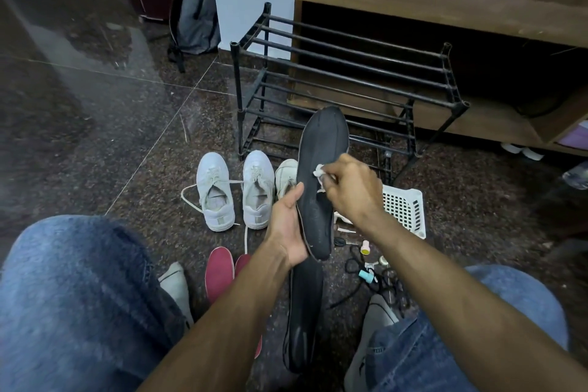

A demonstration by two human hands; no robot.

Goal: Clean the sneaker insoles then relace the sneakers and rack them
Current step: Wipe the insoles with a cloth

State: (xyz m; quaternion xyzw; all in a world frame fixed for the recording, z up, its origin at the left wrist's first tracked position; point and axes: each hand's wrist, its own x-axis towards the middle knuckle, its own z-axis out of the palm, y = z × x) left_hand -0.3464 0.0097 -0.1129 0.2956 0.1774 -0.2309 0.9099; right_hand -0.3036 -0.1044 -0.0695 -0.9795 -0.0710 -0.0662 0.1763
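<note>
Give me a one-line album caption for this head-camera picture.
Left hand holds a black insole upright while the right hand wipes it with a white wad, white sneakers waiting by the rack.

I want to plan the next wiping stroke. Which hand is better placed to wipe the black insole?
The right hand: it already pinches the white wipe against the black insole, while the left hand grips the insole's edge.
</note>
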